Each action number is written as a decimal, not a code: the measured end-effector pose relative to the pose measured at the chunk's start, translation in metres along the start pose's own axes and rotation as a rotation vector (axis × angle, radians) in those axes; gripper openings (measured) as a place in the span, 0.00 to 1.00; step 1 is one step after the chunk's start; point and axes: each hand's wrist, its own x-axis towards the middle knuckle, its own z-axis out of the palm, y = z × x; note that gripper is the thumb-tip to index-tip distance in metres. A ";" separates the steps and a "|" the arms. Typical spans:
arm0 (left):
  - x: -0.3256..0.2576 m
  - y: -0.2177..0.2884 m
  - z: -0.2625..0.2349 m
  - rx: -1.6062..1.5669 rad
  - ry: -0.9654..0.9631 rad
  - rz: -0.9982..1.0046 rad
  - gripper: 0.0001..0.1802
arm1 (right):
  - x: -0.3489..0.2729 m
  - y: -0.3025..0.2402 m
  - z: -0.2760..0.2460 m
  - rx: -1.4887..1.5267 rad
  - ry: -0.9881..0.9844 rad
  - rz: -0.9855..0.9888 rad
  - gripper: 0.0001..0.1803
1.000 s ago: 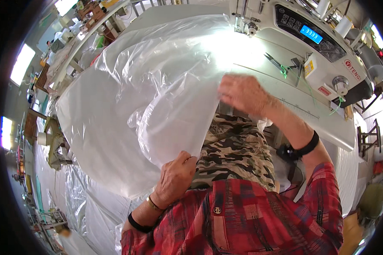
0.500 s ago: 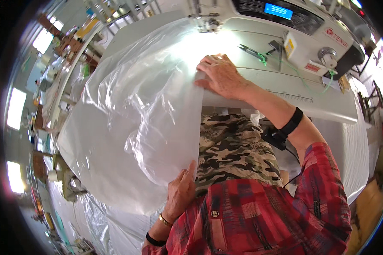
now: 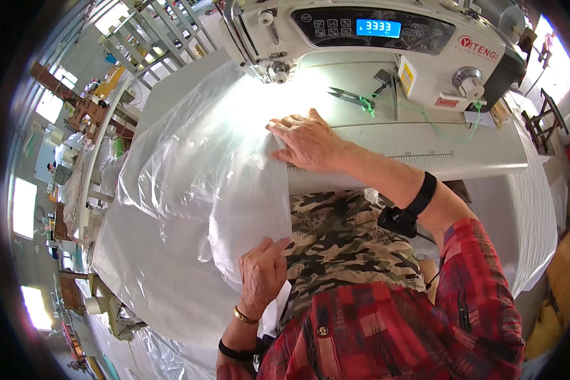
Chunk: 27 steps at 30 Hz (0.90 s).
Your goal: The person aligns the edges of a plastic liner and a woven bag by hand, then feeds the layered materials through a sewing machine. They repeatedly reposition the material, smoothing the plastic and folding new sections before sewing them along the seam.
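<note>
A large sheet of clear plastic film point(image 3: 171, 221) covers the left of the sewing table and hangs over its front edge, wrinkled and shiny in the middle. Near that overhang my left hand point(image 3: 263, 272) pinches the film's right edge between thumb and curled fingers. My right hand point(image 3: 307, 144) lies flat on the table just in front of the needle area, its fingers stretched over the film's edge. Above them stands a white sewing machine point(image 3: 361, 63) with a lit display. Glare from its lamp washes out the film under the presser foot point(image 3: 278, 71).
Black-handled thread snips point(image 3: 351, 98) lie on the table right of the needle, beside green thread point(image 3: 446, 134). A ruler scale point(image 3: 418, 156) runs along the table's front edge. Metal racks point(image 3: 164, 31) and a cluttered bench point(image 3: 98, 152) stand at the left.
The view has shifted, bringing more of the machine into sight. My left hand has come closer to my right hand, its once-straight index finger now curled. My right hand still rests on the film.
</note>
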 end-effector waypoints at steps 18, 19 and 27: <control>0.151 -0.014 -0.008 0.215 0.171 0.118 0.09 | 0.002 0.002 0.000 0.149 0.014 0.045 0.30; 0.158 -0.015 -0.006 0.230 0.179 0.119 0.09 | 0.002 0.002 -0.001 0.156 0.009 0.039 0.30; 0.135 -0.018 -0.019 -0.353 0.217 -0.111 0.17 | 0.002 0.004 0.002 0.121 0.052 0.078 0.32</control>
